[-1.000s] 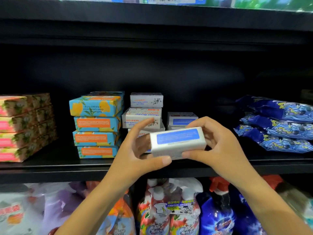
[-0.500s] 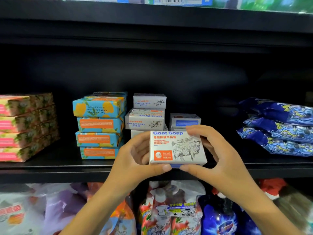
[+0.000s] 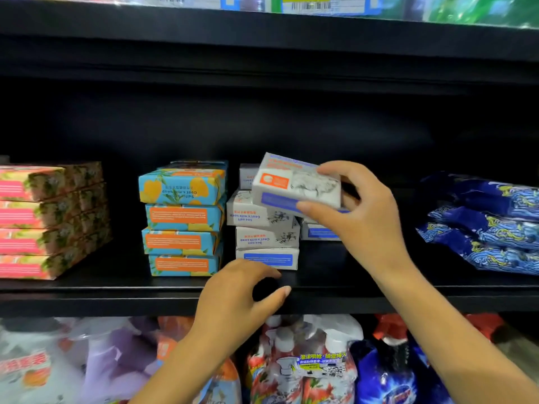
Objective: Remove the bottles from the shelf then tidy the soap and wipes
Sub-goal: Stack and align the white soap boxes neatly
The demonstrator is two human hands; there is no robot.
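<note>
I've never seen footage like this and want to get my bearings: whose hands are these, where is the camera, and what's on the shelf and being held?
No machine here: these are a person's two bare hands, filmed by one wide-angle camera worn on their head, looking forward and down. The right hand holds a white soap box, tilted, in front of a stack of white boxes. The left hand hovers by the black shelf edge, fingers loosely curved, holding nothing. Also on the shelf: pink boxes at the left, blue-and-orange boxes beside the white stack, blue packs at the right. Spray bottles stand below.
</note>
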